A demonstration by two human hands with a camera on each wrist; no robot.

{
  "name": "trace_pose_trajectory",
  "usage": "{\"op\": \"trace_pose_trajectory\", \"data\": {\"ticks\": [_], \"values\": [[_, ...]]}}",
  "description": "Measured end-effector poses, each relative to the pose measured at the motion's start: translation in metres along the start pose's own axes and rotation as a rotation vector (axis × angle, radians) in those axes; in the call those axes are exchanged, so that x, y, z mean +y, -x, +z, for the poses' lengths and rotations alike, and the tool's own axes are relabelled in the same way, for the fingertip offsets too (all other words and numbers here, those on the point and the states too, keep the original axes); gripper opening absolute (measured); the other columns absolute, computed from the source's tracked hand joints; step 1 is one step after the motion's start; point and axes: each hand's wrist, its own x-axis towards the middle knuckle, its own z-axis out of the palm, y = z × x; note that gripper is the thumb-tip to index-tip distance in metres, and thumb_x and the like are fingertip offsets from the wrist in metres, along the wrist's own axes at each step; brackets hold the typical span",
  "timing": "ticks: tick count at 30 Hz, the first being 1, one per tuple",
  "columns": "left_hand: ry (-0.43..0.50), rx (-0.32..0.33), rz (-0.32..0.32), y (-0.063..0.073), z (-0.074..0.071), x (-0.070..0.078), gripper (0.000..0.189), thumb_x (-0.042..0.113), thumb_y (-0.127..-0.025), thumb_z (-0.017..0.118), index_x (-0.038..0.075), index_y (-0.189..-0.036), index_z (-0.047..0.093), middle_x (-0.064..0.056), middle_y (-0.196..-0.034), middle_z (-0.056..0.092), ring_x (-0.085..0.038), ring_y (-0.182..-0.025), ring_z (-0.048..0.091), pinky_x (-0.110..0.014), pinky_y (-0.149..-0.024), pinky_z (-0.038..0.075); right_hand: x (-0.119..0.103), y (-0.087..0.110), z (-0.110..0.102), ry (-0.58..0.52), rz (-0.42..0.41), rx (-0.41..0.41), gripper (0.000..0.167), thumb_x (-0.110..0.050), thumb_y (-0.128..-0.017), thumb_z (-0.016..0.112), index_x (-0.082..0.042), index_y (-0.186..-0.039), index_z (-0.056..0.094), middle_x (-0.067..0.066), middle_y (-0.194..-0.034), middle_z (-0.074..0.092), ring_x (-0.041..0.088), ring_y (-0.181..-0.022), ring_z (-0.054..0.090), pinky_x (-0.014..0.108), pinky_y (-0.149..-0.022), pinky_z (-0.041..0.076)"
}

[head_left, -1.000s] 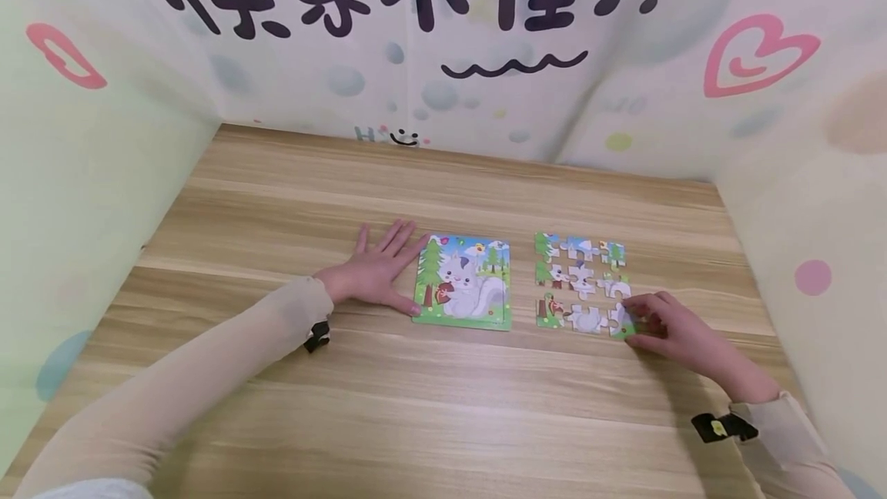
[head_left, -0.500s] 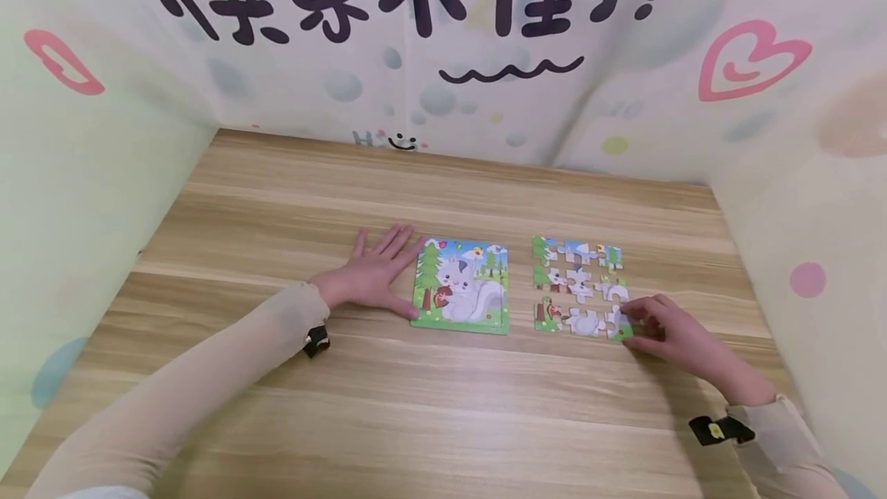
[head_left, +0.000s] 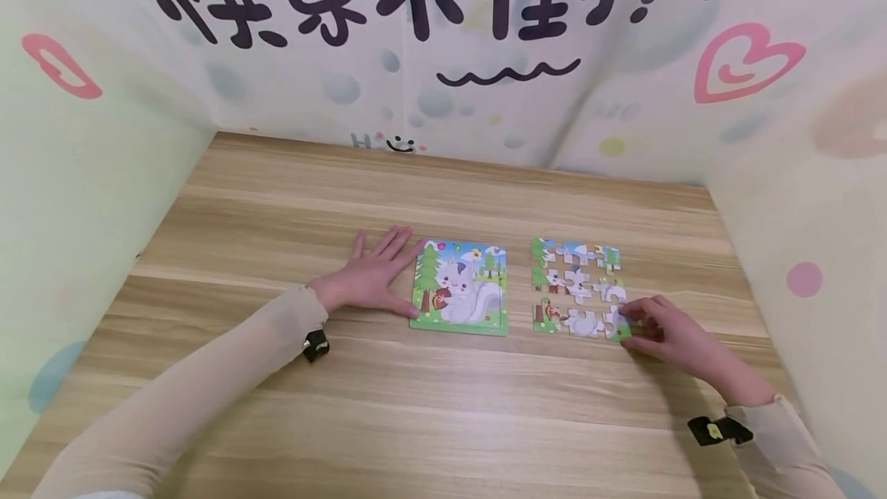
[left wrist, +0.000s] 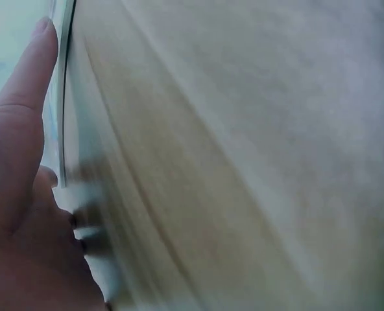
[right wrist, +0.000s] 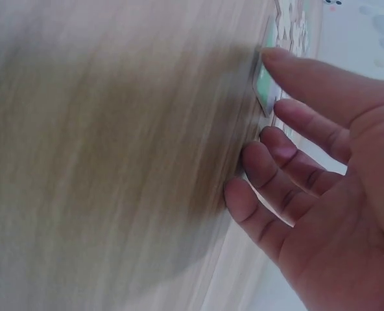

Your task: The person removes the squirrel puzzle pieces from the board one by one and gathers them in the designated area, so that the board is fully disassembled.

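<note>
My left hand (head_left: 367,277) lies flat on the table with fingers spread. Its thumb and index fingertip rest at the left edge of a square puzzle board (head_left: 460,287) with a grey squirrel, trees and an acorn. In the left wrist view the thumb (left wrist: 31,71) lies along the board's edge. To the right of the board, separated jigsaw pieces (head_left: 580,287) of the same picture lie in three rows. At the lower right corner of that group, my right hand (head_left: 675,337) pinches the corner puzzle piece (right wrist: 264,84) between thumb and index finger, the other fingers loosely curled.
The wooden table (head_left: 430,414) meets a printed cloth backdrop (head_left: 305,83) at its far edge, with cloth walls on both sides. A strip of bare wood separates the board from the loose pieces. Each wrist wears a black strap (head_left: 721,430).
The head view has tilted slightly, so the whole scene sits a little lower. Both hands, the board and the pieces keep their places on the table.
</note>
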Motion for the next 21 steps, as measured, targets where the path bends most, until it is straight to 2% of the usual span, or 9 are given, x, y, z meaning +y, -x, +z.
{"op": "trace_pose_trajectory", "data": {"ticks": [2,4,7,9,12,14,17,21], "values": [[0.026,0.028,-0.006,0.000,-0.001,-0.002,0.113,0.072,-0.087,0.068,0.019,-0.169,0.011,-0.014,-0.175,0.001,-0.035,-0.161,-0.003,-0.075,-0.118,-0.008,0.000,-0.001,-0.001,0.006,-0.014,0.013,0.040,-0.013,-0.090,0.083,-0.001,-0.124,0.065,0.007,-0.106,0.063,0.008,-0.082,0.052,0.024,-0.066,0.049],[0.067,0.064,-0.009,0.000,-0.003,-0.005,0.102,0.066,-0.093,0.065,0.018,-0.169,0.018,-0.013,-0.175,0.009,-0.034,-0.161,0.004,-0.074,-0.119,-0.005,0.000,-0.001,-0.001,0.012,-0.062,0.057,0.037,-0.009,-0.089,0.082,-0.001,-0.122,0.066,0.005,-0.102,0.063,0.005,-0.080,0.051,0.024,-0.064,0.048],[0.125,0.127,-0.003,0.003,-0.008,-0.008,0.076,0.050,-0.105,0.056,0.014,-0.166,0.028,-0.014,-0.172,0.023,-0.034,-0.160,0.017,-0.071,-0.122,0.004,0.000,-0.004,-0.002,0.032,-0.135,0.139,0.031,-0.003,-0.089,0.080,-0.001,-0.118,0.067,0.002,-0.097,0.063,0.002,-0.078,0.051,0.023,-0.061,0.048],[0.153,0.179,0.017,0.006,-0.011,-0.011,0.061,0.036,-0.110,0.050,0.008,-0.163,0.035,-0.017,-0.168,0.031,-0.037,-0.157,0.025,-0.066,-0.124,0.013,0.000,-0.006,-0.003,0.067,-0.166,0.197,0.030,-0.001,-0.089,0.079,0.000,-0.117,0.068,0.003,-0.097,0.064,0.005,-0.080,0.054,0.025,-0.062,0.050],[0.176,0.248,0.026,0.011,-0.013,-0.018,0.052,0.022,-0.112,0.044,0.001,-0.159,0.039,-0.021,-0.164,0.038,-0.040,-0.153,0.033,-0.058,-0.125,0.023,-0.003,-0.012,-0.006,0.115,-0.159,0.238,0.028,-0.003,-0.093,0.075,0.000,-0.121,0.068,0.010,-0.105,0.067,0.017,-0.090,0.062,0.036,-0.069,0.055],[0.170,0.284,0.025,0.015,-0.014,-0.024,0.051,0.019,-0.111,0.045,-0.001,-0.158,0.039,-0.023,-0.163,0.039,-0.042,-0.152,0.034,-0.055,-0.124,0.026,-0.005,-0.017,-0.007,0.124,-0.150,0.258,0.028,-0.006,-0.097,0.072,0.000,-0.124,0.067,0.016,-0.113,0.067,0.030,-0.100,0.065,0.048,-0.079,0.056],[0.135,0.315,-0.004,0.022,-0.016,-0.033,0.053,0.020,-0.112,0.044,-0.001,-0.159,0.037,-0.025,-0.164,0.036,-0.045,-0.152,0.031,-0.058,-0.124,0.024,-0.008,-0.024,-0.009,0.109,-0.144,0.286,0.029,-0.010,-0.102,0.067,0.002,-0.129,0.064,0.023,-0.125,0.063,0.044,-0.115,0.060,0.063,-0.090,0.050],[0.069,0.330,-0.067,0.033,-0.019,-0.042,0.055,0.026,-0.112,0.042,0.003,-0.162,0.034,-0.024,-0.166,0.031,-0.046,-0.154,0.025,-0.067,-0.122,0.020,-0.009,-0.033,-0.011,0.117,-0.148,0.328,0.035,-0.014,-0.104,0.064,0.004,-0.134,0.061,0.030,-0.137,0.056,0.053,-0.125,0.051,0.071,-0.095,0.044]]}}
